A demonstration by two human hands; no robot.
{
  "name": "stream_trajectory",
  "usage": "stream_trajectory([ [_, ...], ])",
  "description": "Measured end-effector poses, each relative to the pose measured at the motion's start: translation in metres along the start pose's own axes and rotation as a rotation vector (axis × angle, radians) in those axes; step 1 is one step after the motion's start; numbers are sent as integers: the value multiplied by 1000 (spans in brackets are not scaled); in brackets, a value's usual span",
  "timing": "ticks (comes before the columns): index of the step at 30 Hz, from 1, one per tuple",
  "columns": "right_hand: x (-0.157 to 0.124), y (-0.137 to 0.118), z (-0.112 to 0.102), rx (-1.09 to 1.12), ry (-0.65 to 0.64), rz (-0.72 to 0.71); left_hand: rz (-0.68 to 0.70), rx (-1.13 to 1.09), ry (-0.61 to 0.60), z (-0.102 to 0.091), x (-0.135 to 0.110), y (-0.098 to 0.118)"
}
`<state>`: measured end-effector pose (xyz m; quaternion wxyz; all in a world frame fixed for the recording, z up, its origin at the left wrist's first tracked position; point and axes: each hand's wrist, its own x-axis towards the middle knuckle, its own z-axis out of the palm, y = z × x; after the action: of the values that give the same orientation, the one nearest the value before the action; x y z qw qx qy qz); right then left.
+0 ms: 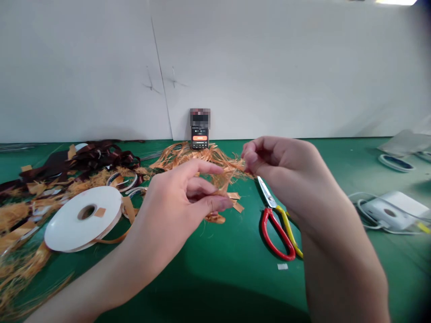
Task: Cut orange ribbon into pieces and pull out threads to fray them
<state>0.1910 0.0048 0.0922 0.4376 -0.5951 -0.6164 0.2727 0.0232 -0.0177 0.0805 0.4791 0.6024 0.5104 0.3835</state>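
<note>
Your left hand point(173, 190), back upward, angles in from lower left, thumb and fingers pinching orange ribbon point(221, 183) in mid-air between both hands. Your right hand point(286, 159), slightly higher, wrist bent inward: thumb and forefinger pressed together; cannot tell on what.

You are working in what looks like a craft workshop: a ribbon spool point(76, 226) is lying beside your left hand point(175, 195), scissors point(270, 205) near your right hand point(283, 159), and frayed scraps point(216, 155) are littering the green table point(215, 278) beyond both.
</note>
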Motion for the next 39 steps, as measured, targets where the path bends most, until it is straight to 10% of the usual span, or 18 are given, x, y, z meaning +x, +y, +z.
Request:
stream_trajectory([
  [5,7,7,-6,192,268,-67,9,13,-36,1,-2,-1],
  [10,8,5,-11,577,20,-26,39,61,-46,-1,4,-8],
  [20,14,6,-18,220,98,145,187,306,147,-25,19,-13],
  [26,13,14,-36,-80,-491,198,274,527,391,-36,20,-11],
  [30,7,7,-43,145,-800,79,274,566,366,-36,23,-15],
  [35,6,1,-32,774,-393,-159,248,577,198,-30,24,-19],
  [39,15,13,-13,514,-118,-368,224,584,85,-27,22,-16],
])
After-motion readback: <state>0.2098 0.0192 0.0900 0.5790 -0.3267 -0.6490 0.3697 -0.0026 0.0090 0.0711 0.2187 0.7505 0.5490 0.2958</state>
